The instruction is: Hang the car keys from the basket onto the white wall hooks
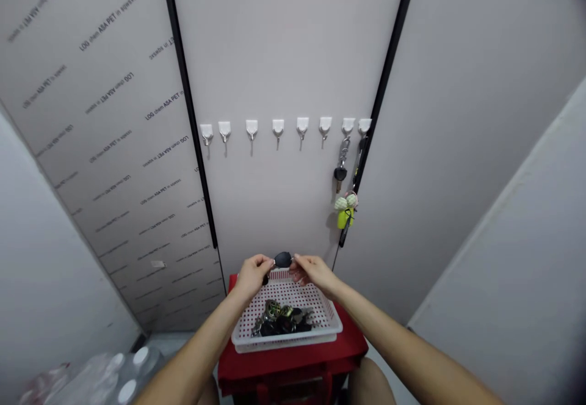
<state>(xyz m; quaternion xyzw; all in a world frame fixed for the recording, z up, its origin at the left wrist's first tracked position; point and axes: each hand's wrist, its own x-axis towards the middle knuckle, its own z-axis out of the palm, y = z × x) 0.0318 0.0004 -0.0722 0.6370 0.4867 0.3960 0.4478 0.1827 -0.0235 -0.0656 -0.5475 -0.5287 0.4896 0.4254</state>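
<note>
A dark rounded piece, which looks like a key fob (pixel 282 259), is stretched between my two hands above the far side of a basket. My left hand (pixel 251 275) pinches its left end; a small dark item hangs just below those fingertips. On the right end, my right hand (pixel 315 272) grips with thumb and fingers. Below them stands a white perforated plastic basket (pixel 315 300). Inside it, near its front wall, lies a pile of keys and key rings (pixel 282 319), dark and metallic, too jumbled to tell apart.
Several white adhesive hooks (pixel 278 127) run in a row along the wall panel (pixel 284 44). A key on a chain (pixel 340 175) and a yellow-green keychain (pixel 345 217) hang at the right. The basket rests on a red cover (pixel 293 362). Bottles (pixel 141 357) stand lower left.
</note>
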